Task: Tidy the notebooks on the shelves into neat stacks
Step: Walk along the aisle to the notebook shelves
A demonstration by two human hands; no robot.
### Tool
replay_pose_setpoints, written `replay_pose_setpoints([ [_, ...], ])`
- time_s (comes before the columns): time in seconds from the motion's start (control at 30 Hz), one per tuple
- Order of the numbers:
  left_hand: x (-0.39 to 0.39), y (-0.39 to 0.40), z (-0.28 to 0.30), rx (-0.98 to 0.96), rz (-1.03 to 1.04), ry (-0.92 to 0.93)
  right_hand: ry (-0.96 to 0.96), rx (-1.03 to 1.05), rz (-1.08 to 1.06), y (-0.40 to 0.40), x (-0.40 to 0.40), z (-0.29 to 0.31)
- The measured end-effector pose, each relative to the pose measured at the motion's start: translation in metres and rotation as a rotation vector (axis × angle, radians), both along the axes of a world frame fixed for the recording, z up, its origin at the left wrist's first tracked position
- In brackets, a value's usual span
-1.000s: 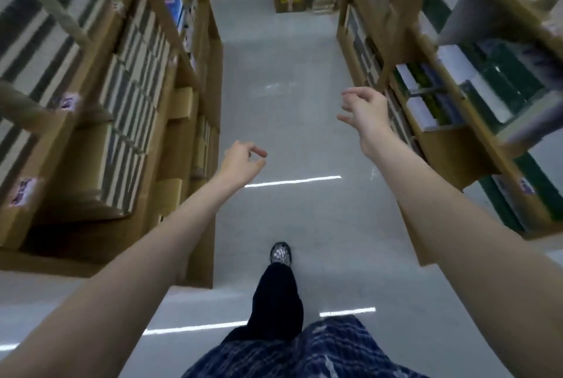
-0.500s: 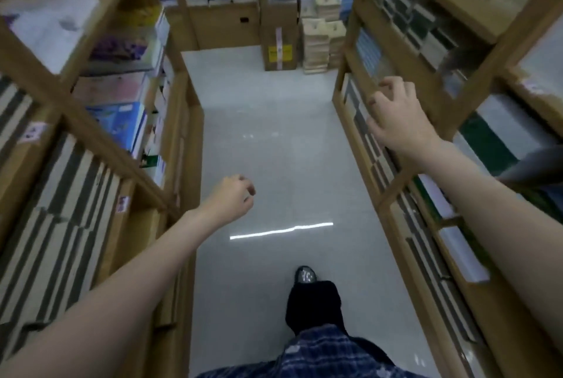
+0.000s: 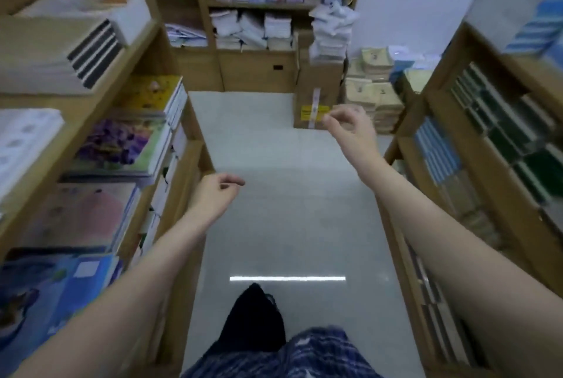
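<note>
off the 3 o'clock shelf (image 3: 457, 121) now, right hand (image 3: 350, 127) and left hand (image 3: 217, 191) loosely curled, empty, mid-aisle; no notebooks (image 3: 128, 146) touched yet.

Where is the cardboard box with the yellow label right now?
In the head view, the cardboard box stands on the floor at the aisle's far end, right of centre, beside beige notebook stacks, just beyond the right hand.
</note>
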State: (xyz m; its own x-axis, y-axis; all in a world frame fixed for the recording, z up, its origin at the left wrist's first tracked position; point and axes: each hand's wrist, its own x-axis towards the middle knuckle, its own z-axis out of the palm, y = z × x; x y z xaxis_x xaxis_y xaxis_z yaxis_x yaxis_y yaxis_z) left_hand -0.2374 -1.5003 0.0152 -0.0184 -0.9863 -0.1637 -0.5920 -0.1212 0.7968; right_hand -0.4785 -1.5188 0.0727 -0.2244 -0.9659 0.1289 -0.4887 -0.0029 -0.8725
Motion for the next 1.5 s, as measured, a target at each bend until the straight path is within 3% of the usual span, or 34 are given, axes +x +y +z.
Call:
replay_pose_setpoints([
  [0.13,-0.018,-0.148,0.028,0.038,0.058,0.115,-0.006,0.02,-0.071,-0.124,-0.03,0.028],
  [0.23,-0.038,-0.242,0.042,0.004,0.021,0.085,0.014,-0.013,-0.133,-0.212,-0.058,0.041],
  [0.37,-0.056,-0.366,0.025,-0.03,0.027,0.085,0.003,-0.02,-0.232,-0.35,-0.084,0.036],
  [0.5,-0.06,-0.503,0.009,0.016,0.167,0.07,-0.01,0.017,-0.156,-0.511,-0.087,0.028],
  [0.8,-0.019,-0.76,0.033,-0.094,0.267,-0.02,0.228,0.0,0.334,-0.806,0.02,0.035],
  [1.03,0.061,-0.958,-0.004,0.015,0.5,0.075,0.415,-0.018,0.242,-1.015,0.053,0.009],
  [1.17,0.101,-1.037,-0.001,0.007,0.494,-0.02,0.408,0.032,0.233,-1.113,0.085,0.015],
  [1.5,0.271,-1.187,0.003,0.026,0.688,-0.151,0.442,0.059,0.552,-1.325,0.294,-0.015],
])
